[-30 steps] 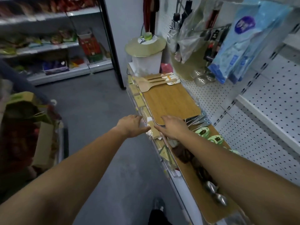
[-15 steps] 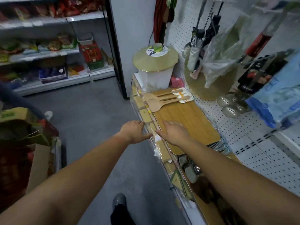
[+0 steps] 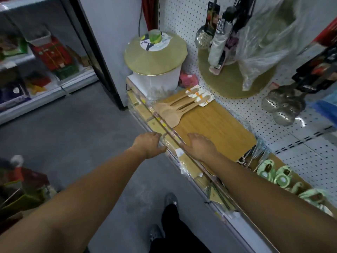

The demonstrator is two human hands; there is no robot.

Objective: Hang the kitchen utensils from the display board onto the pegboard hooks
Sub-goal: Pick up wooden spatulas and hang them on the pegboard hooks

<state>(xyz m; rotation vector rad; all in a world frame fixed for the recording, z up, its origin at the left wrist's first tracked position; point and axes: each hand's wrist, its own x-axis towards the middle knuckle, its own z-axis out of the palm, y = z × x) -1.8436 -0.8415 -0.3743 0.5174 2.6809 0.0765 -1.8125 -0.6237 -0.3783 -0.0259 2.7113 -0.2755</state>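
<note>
Grey shop floor (image 3: 73,134) runs along a low shelf (image 3: 238,230) backed by white pegboard (image 3: 182,24). On the shelf lies the display board (image 3: 218,128), a pale bamboo slab with rounded corners, its long near edge against the shelf's front rail and its far edge close to the pegboard. Three wooden spatulas (image 3: 175,112), as far as the overlap lets them be counted, lie fanned across the board's far end, blades toward the aisle, carded handle ends toward the pegboard. Between them and the person's right hand (image 3: 200,147) the board is bare wood. That hand lies flat on the board's near edge, fingers straight and holding nothing. The left hand (image 3: 147,146) sits just off the rail on the aisle side, thumb pointing at the shelf; its fingers bend out of sight, so whether they grip anything cannot be told. Beyond the spatulas stands one white bin (image 3: 156,77) under a gold lid (image 3: 155,55). Perforated metal skimmers (image 3: 282,106), blurred into a cluster, hang on the pegboard to the right.
</note>
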